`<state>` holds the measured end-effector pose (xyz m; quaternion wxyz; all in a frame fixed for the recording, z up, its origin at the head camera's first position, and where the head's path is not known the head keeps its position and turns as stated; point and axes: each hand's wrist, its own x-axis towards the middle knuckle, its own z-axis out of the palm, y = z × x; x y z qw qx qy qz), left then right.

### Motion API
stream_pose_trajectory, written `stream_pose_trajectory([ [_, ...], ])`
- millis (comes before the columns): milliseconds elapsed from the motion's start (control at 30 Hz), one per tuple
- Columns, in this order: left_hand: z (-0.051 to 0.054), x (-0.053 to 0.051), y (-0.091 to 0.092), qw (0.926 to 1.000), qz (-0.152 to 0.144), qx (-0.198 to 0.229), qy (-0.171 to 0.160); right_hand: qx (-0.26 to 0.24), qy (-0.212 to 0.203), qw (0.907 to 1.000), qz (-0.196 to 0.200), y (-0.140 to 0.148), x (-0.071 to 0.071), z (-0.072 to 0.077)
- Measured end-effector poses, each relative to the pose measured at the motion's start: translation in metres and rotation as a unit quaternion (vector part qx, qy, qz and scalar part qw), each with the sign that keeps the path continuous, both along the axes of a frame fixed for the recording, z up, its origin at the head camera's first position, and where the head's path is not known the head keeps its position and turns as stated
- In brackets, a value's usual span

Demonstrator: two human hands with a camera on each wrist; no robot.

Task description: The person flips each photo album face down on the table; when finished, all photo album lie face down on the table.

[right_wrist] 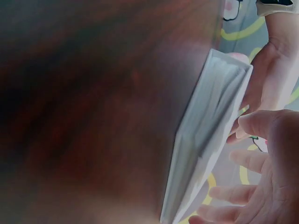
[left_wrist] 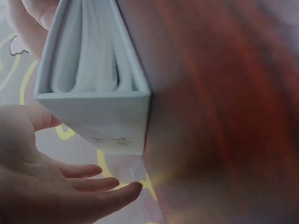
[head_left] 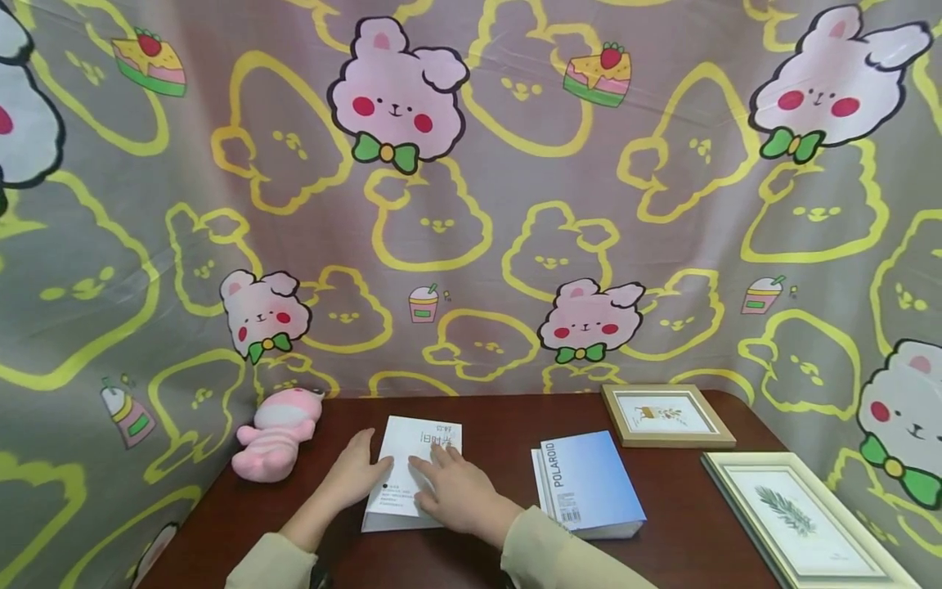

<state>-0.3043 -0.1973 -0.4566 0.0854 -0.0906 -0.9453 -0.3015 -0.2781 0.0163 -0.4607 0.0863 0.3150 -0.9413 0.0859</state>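
"Where is the white album [head_left: 405,491]?"

"On the table [head_left: 500,433], left of the blue album [head_left: 596,483] and apart from it."

"And the hands?"

"The left hand [head_left: 353,470] is at the side farther from the blue album, fingers extended, thumb apart. The right hand [head_left: 459,495] is over the cover, nearer the blue album, fingers spread; whether either touches, one cannot tell."

"Anything else?"

"A pink plush toy [head_left: 275,438] lies well left of the blue album, a gold frame [head_left: 724,442] behind it to the right."
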Motion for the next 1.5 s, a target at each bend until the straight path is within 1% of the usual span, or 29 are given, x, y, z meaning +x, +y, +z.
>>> stream_pose_trajectory([
  [167, -0.002, 0.001, -0.003, 0.9977, 0.015, 0.044, -0.050, -0.003, -0.012, 0.9998, -0.014, -0.005, 0.004, -0.001],
  [333, -0.001, 0.003, -0.002, 0.9908, 0.022, 0.078, -0.109, -0.005, -0.040, 0.9987, -0.031, -0.010, 0.006, 0.001],
  [433, 0.000, 0.004, 0.000, 0.9869, 0.023, 0.092, -0.130, -0.005, -0.056, 0.9973, -0.047, -0.011, 0.008, 0.001],
  [533, 0.001, 0.004, 0.003, 0.9845, 0.019, 0.105, -0.139, -0.016, -0.074, 0.9945, -0.073, -0.011, 0.009, 0.002],
  [600, 0.001, 0.005, 0.004, 0.9833, 0.013, 0.112, -0.143, -0.030, -0.094, 0.9910, -0.091, -0.009, 0.009, 0.003],
  [700, 0.001, 0.005, 0.006, 0.9823, 0.009, 0.118, -0.145, -0.054, -0.124, 0.9854, -0.104, -0.007, 0.009, 0.004],
  [833, 0.001, 0.006, 0.007, 0.9794, 0.003, 0.136, -0.149, -0.070, -0.137, 0.9836, -0.094, -0.007, 0.008, 0.001],
  [967, -0.001, 0.008, 0.009, 0.9759, -0.006, 0.158, -0.150, -0.076, -0.132, 0.9850, -0.081, -0.009, 0.006, -0.003],
  [1067, -0.001, 0.008, 0.009, 0.9715, -0.006, 0.179, -0.156, -0.081, -0.131, 0.9849, -0.078, -0.010, 0.005, -0.005],
  [1133, -0.001, 0.008, 0.009, 0.9675, -0.006, 0.193, -0.163, -0.081, -0.130, 0.9850, -0.078, -0.010, 0.005, -0.005],
  [1200, -0.001, 0.007, 0.008, 0.9604, -0.006, 0.217, -0.175, -0.081, -0.131, 0.9849, -0.078, -0.010, 0.005, -0.005],
  [1267, 0.000, 0.007, 0.008, 0.9523, -0.010, 0.241, -0.187, -0.080, -0.129, 0.9853, -0.078, -0.010, 0.005, -0.005],
  [1400, 0.001, 0.007, 0.006, 0.9339, -0.015, 0.291, -0.208, -0.078, -0.119, 0.9867, -0.077, -0.010, 0.006, -0.003],
  [1500, 0.001, 0.007, 0.005, 0.9212, -0.009, 0.324, -0.216, -0.083, -0.116, 0.9873, -0.071, -0.010, 0.007, -0.003],
])
